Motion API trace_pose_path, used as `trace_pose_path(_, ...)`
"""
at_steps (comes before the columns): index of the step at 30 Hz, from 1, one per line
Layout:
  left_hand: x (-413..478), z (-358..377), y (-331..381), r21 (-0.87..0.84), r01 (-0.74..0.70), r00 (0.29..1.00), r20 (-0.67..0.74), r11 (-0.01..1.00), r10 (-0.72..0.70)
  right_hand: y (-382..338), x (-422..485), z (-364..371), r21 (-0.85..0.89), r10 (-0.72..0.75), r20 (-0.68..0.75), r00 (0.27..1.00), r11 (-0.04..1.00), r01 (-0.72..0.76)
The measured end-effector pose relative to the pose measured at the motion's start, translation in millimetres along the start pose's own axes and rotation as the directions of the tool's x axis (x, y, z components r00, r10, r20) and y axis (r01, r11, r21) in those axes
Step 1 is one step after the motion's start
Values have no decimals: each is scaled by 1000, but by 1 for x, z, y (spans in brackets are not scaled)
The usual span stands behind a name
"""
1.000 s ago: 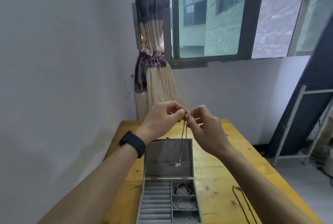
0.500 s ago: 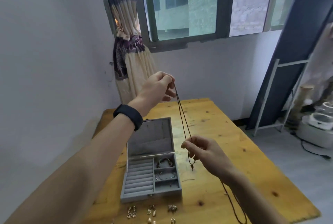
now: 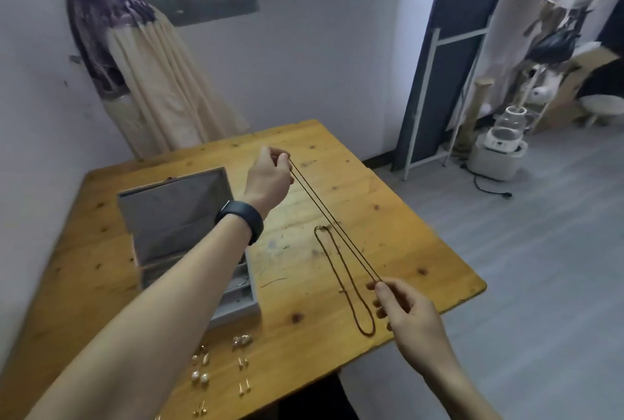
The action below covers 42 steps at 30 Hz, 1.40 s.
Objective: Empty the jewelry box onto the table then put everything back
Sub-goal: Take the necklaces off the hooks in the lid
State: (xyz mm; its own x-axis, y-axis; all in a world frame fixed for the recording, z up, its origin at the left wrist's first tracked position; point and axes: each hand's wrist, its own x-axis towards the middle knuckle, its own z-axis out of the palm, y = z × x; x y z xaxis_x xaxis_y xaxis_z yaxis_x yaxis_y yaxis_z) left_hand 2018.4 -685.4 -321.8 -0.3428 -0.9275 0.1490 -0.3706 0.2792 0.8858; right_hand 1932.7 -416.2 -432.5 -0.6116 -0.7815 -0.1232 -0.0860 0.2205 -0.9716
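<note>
Grey jewelry box [image 3: 175, 213], lid up — cord necklace [image 3: 329, 214] taut in air, second necklace [image 3: 349, 281] flat, earrings [image 3: 219, 365] nearby

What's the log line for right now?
left hand: pinches cord necklace | right hand: pinches its other end | cord: taut between hands | jewelry box: open | earrings: on table
</note>
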Motion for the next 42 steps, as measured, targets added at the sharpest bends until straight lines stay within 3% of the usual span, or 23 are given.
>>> trace_pose_path(4, 3, 58, -30, 227, -60, 996, 85, 972, 42, 24, -3, -21, -199, -3, -104, 995, 980, -18)
trace_pose_path(8, 8, 96, -62, 557, -172, 979, 186, 812, 80, 36, -6, -26, -380, -45, -143, 989, 925, -13)
trace_pose_path(12, 22, 112, -87, 648, -169, 971, 241, 742, 11, 41, -4, -18, -432, -85, -161, 983, 902, 7)
trace_pose_path(21, 45, 129, -108, 673, -272, 952, 295, 688, 87, 51, 3, -2, -518, -180, -194, 964, 853, 55)
trace_pose_path(33, 47, 125, -116, 520, -181, 967, 249, 835, 55, 67, 2, 2, -549, -345, -243, 907, 820, 165)
trace_pose_path(42, 38, 103, -108, 446, -134, 961, 275, 885, 8, 61, -1, -3, -534, -290, -189, 938, 832, 150)
